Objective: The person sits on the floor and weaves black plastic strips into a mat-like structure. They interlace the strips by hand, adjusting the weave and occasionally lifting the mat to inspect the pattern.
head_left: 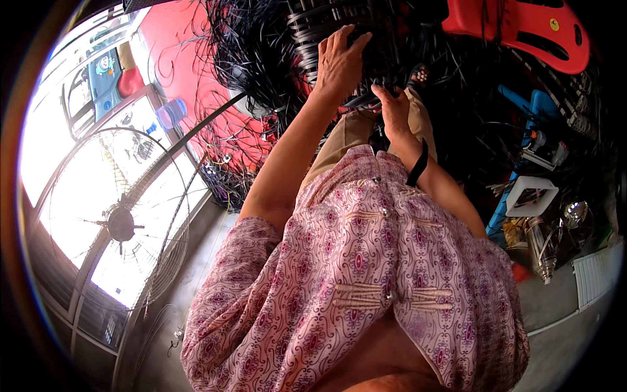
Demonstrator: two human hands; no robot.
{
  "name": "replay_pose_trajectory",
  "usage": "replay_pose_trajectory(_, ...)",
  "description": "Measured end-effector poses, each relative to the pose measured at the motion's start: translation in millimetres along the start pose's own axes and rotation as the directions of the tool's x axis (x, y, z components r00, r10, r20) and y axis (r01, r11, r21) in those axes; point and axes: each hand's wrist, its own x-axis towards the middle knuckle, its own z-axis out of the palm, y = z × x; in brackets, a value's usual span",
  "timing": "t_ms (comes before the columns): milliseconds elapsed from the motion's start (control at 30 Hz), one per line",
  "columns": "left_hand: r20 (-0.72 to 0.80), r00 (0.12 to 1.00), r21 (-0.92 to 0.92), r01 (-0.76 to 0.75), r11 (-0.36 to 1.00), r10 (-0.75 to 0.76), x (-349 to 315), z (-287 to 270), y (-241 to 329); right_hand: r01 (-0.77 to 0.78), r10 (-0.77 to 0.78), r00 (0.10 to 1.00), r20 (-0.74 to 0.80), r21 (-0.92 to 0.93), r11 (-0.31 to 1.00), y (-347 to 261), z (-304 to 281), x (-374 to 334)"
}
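Observation:
Several bent black strips run side by side in a woven piece (307, 31) in front of my lap. My left hand (339, 65) lies over this weave, its back upward, thumb and fingers apart and touching the strips. Closer to my body, my right hand (394, 116) is closed on a black strip at the weave's near edge; its thumb shows, while most other fingers are hidden. A dark strap-like length (418, 164) crosses my right wrist. Loose black strips (251, 55) lie in a tangled heap left of the weave.
A standing fan (121, 224) is at the left, by a bright glass door. A red plastic stool (522, 29) is at the far right. Below it come a blue rack (506, 202), a white square frame (530, 196) and a clear bottle (541, 245).

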Motion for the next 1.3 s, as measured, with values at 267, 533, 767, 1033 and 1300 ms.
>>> replay_pose_trajectory(267,0.237,0.972,-0.093,0.009,0.996,0.014,-58.2,-4.3,35.2,0.03,-0.032,0.997,-0.064,-0.038,0.999,-0.8,2.4,-6.2)
replay_pose_trajectory(533,0.333,0.943,-0.087,0.026,0.996,0.005,-64.5,-1.7,39.8,0.0,-0.001,0.999,-0.033,-0.036,0.999,-6.1,3.9,-8.0)
replay_pose_trajectory(767,0.217,0.963,-0.265,0.218,0.939,-0.162,-84.6,1.9,33.0,-0.112,0.093,0.989,0.111,0.175,0.978,8.9,-7.9,-9.9)
replay_pose_trajectory(1033,0.079,0.953,-0.246,0.304,0.92,-0.294,-114.9,-2.3,25.7,-0.418,0.357,0.864,0.355,0.11,0.902,39.8,-9.9,-14.0)
replay_pose_trajectory(1300,0.2,0.947,-0.204,0.29,0.935,-0.25,-116.8,33.5,24.0,-0.611,0.393,0.708,0.587,0.232,0.756,31.2,-10.4,-10.0)
